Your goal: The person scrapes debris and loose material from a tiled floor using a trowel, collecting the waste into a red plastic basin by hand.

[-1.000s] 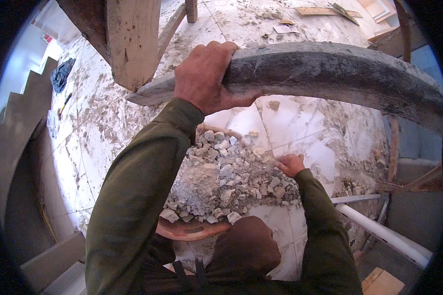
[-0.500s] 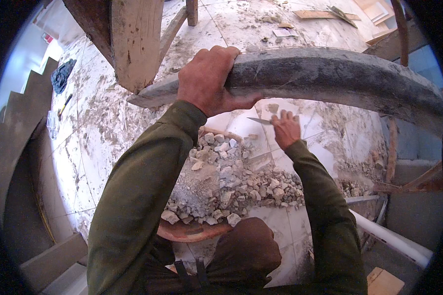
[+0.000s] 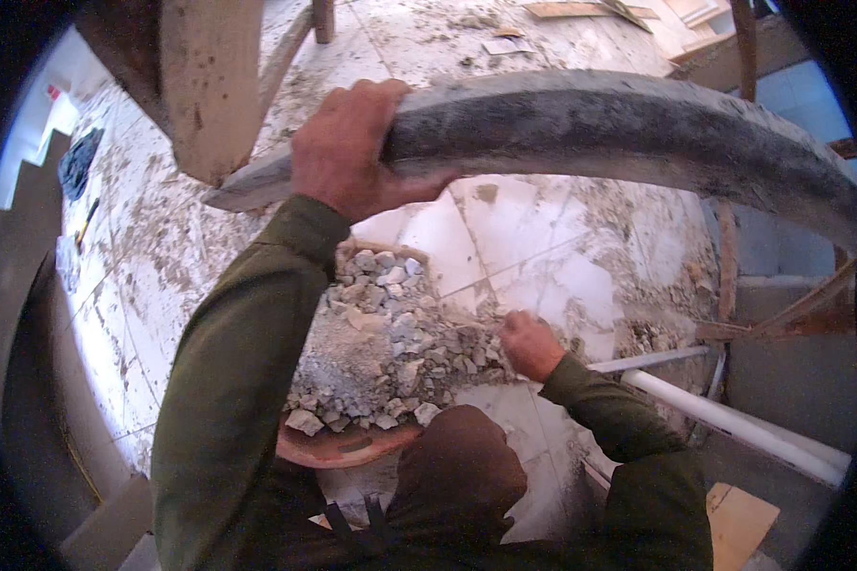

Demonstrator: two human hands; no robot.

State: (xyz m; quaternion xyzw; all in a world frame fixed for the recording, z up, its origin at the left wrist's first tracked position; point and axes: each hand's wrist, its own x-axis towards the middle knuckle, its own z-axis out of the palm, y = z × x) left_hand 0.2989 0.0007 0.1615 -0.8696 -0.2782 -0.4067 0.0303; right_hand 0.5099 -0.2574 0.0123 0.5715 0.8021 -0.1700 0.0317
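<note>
A long grey curved beam, rough and smeared like cement, spans the upper part of the view. My left hand is wrapped over its left part, fingers on top and thumb stretched along the lower edge. Lower down, my right hand is closed at the right edge of a rubble heap of grey-white stone chunks and powder. Whatever lies in its fingers is hidden, and no blade shows there. A reddish curved rim sits under the near side of the heap, close to my knee.
A wooden post stands by the beam's left end. White pipes run along the right. Dirty white tiles lie beneath, with a dark cloth at the left, boards at the back and a wood piece lower right.
My right hand has drawn down and nearer to me; the pointed metal blade seen in it before is out of sight. My left hand keeps its hold on the beam while the whole view has shifted.
</note>
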